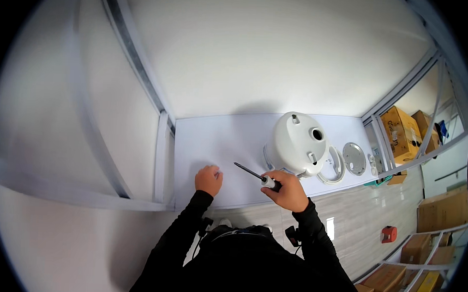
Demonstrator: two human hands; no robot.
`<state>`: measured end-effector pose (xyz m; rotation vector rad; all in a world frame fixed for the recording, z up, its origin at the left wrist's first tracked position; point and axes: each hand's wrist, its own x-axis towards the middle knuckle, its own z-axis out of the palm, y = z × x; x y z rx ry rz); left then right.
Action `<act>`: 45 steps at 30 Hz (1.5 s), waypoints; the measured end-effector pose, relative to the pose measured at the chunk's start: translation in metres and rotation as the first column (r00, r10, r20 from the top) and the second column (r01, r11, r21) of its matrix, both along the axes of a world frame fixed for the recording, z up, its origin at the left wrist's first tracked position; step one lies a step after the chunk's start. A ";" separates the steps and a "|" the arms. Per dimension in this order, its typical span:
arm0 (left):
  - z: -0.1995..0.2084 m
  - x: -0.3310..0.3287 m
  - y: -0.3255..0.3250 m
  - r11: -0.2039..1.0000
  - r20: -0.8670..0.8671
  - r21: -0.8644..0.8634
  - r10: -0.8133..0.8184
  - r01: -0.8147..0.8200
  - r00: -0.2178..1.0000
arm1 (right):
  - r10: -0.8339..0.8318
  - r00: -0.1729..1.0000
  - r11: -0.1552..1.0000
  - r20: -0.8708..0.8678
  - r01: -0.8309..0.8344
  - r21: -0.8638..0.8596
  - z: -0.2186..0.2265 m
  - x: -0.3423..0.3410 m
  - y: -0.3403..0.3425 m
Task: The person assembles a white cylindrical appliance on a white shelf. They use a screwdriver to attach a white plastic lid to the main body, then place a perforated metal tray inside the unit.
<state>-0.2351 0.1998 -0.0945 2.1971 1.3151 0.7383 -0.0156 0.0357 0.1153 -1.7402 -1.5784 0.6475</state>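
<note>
Flat white tabletop (213,137) below; right hand (291,193) grips black-and-white screwdriver (258,175) by its handle (268,182), freeing the shaft (248,170). Left hand (208,182) curls; contents unclear.

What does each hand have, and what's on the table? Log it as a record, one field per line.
Left hand: loosely curled over the left part of the white table; contents, if any, unclear
Right hand: gripping a screwdriver by its handle
Screwdriver tip: pointing left, away from the appliance body
On table, right of centre: white rounded appliance body, dark round hole showing
Farther right: white ring, then round grey plate
</note>
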 end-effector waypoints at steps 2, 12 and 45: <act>-0.010 0.002 0.006 0.998 -0.018 -0.014 -0.059 0.058 0.998 | -0.047 0.999 0.999 -0.017 0.047 0.001 0.002 -0.002 -0.003; -0.023 0.010 0.012 0.998 -0.031 -0.030 -0.058 0.057 0.998 | -0.148 0.987 0.989 -0.060 0.150 0.019 -0.007 0.005 -0.028; 0.176 0.223 -0.253 0.807 0.831 -0.168 -0.193 0.566 0.522 | 0.060 0.995 0.984 0.086 -0.073 0.165 0.022 0.218 -0.245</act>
